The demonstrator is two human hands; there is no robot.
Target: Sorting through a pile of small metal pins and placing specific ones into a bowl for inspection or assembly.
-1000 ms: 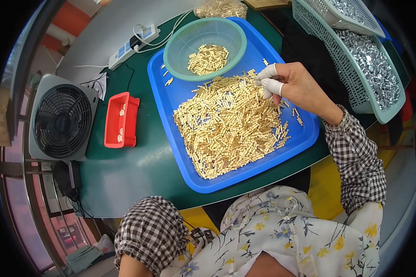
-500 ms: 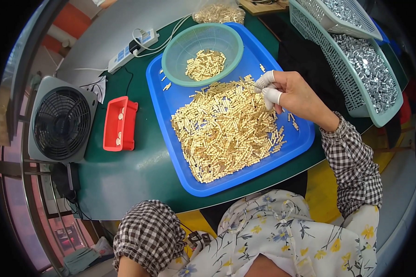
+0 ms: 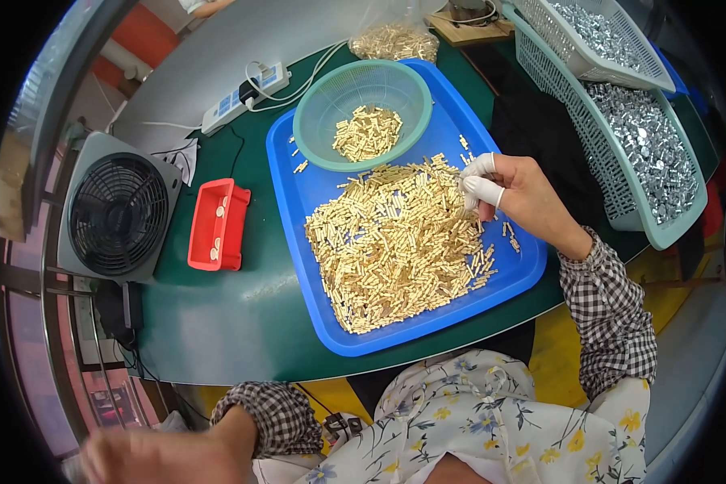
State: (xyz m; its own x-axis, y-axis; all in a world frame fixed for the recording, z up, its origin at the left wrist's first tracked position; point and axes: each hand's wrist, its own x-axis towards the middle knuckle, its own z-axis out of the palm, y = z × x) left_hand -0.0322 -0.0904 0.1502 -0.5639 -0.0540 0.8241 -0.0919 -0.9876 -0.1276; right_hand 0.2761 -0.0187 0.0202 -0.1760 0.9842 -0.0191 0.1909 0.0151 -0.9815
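My right hand (image 3: 524, 198), with white finger cots (image 3: 482, 191) on its fingertips, hovers over the right side of a blue tray (image 3: 331, 332). Its thumb and fingers are pinched together; whatever is between them is too small to make out. Beneath and beside it spreads a heap of small gold-coloured metal pieces (image 3: 395, 242). A pale green mesh basket (image 3: 310, 133) rests at the tray's far end with more of these pieces (image 3: 367, 133) inside. Down at the lower left, off the table, my left hand (image 3: 169, 456) is smeared by motion, its fingers unclear.
Left of the tray stands a red bin (image 3: 232, 226) with a few pale round items. Further left is a grey fan (image 3: 119, 206). A power strip (image 3: 246, 98) and a bag of gold pieces (image 3: 393, 40) lie at the back. Baskets of silver parts (image 3: 645, 149) stand right.
My left hand has come into view at the lower left, its checked sleeve lower than before. My right hand stays pinched over the tray's right side. The whole view has shifted slightly.
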